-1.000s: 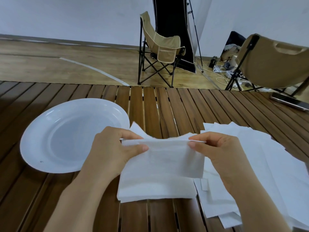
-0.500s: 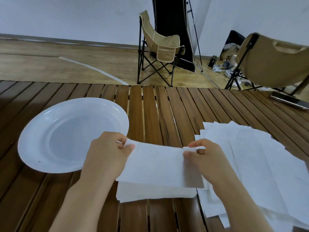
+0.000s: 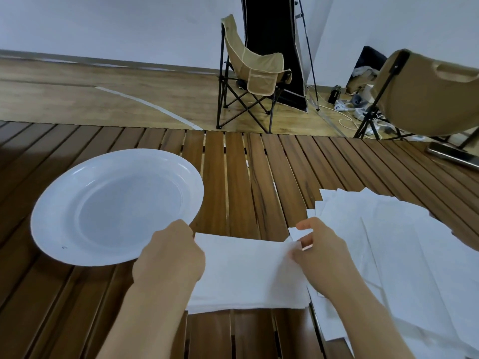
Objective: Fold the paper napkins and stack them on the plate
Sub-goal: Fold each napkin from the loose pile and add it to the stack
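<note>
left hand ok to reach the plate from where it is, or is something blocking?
Probably yes. The left hand sits right at the near rim of the plate, with nothing between them and the plate bare. The catch: it is gripping the left end of the napkin, so the napkin would go along.

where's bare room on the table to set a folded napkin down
Plate holds nothing. Bare slats run between plate and napkin pile. Crowded near edge: both hands hold the napkin, and the pile covers the right side.

plate (image 3: pixel 51 229): white | napkins (image 3: pixel 248 270): white, maybe faintly embossed | table (image 3: pixel 233 177): brown slats | chair (image 3: pixel 259 71): tan
</note>
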A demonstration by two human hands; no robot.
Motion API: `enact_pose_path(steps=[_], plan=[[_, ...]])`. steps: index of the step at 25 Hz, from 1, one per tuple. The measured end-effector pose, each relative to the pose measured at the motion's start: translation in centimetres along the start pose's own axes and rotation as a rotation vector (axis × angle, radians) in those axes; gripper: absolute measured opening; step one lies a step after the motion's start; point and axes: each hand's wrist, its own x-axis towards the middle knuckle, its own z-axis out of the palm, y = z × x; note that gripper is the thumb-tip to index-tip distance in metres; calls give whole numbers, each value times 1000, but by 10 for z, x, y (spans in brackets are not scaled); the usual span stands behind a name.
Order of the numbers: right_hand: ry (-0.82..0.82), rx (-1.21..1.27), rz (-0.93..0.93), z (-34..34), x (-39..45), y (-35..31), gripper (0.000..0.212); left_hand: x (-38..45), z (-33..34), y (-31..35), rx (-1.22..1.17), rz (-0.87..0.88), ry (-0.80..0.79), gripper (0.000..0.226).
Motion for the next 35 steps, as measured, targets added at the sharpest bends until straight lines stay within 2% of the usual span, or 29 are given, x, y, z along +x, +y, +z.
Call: enact_pose_path(steps=[2,6,8,12,14,18,21,25,29,32,35], plan=[[35,-56,10,-3,1,-1,35,-2,-1,1,4,2,-34,40],[117,-411,130,-13,-3,3,25,-8,-5,3,30,9,-38,50],[37,-489,269,-14,-7,3,29,-12,-6,5,43,24,-10,50],[-70,-417,445,-19,-8,1,29,-18,-4,12,26,113,13,42],[-66,-453,444,-25,-9,4,10,-18,-5,14,4,138,-8,42],[-49,-474,332,-35,-11,6,22,-16,-7,11,-5,163,-11,42],[107,-421,272,-38,-11,3,30,-13,-8,10,-14,175,-2,42],[422,-212,68,-37,-10,3,30,-14,-11,8,-88,184,11,43],[612,-16,-120,-42,-8,-5,22,-16,-15,10,-153,227,1,45],[682,262,-199,-46,-9,-10,22,-18,-17,13,-217,258,-17,51],[610,678,-203,-52,-10,-10,22,-18,-16,14,-314,301,-85,61]])
